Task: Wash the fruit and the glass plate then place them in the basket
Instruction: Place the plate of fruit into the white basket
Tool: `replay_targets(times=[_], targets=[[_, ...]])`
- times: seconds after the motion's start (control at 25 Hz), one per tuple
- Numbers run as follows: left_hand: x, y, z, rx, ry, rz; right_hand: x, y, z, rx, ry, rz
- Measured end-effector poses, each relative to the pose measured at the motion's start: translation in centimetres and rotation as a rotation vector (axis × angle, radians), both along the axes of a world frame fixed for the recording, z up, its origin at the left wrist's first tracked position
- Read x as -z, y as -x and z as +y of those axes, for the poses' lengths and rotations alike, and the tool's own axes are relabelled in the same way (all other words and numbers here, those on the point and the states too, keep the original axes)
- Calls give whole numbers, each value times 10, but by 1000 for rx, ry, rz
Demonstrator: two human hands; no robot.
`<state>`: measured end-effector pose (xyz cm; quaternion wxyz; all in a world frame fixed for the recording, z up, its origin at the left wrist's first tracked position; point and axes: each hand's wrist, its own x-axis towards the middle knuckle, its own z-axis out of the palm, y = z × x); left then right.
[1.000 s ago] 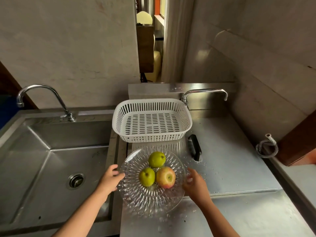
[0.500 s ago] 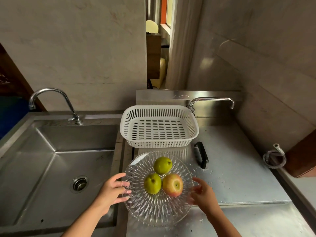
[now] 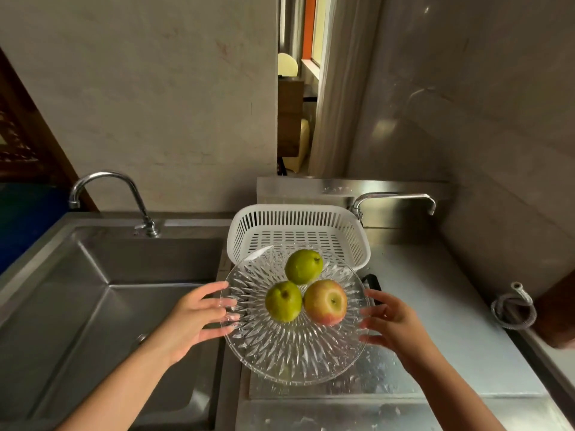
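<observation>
A clear cut-glass plate (image 3: 295,353) is held above the steel counter, its far rim overlapping the white slotted basket (image 3: 298,219). On the plate lie two green fruits (image 3: 303,265) (image 3: 283,301) and a red-yellow apple (image 3: 325,301). My left hand (image 3: 193,318) grips the plate's left rim with fingers spread under and over the glass. My right hand (image 3: 392,321) holds the right rim the same way. The basket is empty and stands behind the plate.
A deep steel sink (image 3: 102,306) with a curved tap (image 3: 124,194) lies to the left. A second tap (image 3: 395,200) juts out behind the basket. A black-handled object (image 3: 371,283) lies partly hidden by the plate. A coiled hose (image 3: 513,309) sits at the right. The counter (image 3: 435,321) is wet.
Both hands have closed on the plate's rims and lifted it off the counter; it now sits higher and nearer the basket. The camera has also moved closer.
</observation>
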<state>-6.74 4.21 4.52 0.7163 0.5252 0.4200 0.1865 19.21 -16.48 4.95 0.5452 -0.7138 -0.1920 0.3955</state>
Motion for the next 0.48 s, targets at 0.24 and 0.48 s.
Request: replay_targets(times=[0.24, 0.48], targets=[[-31, -51, 53, -24, -50, 58, -19, -41, 61, 37, -21, 6], [-27, -99, 109, -54, -71, 159, -7, -76, 125, 85, 36, -54]])
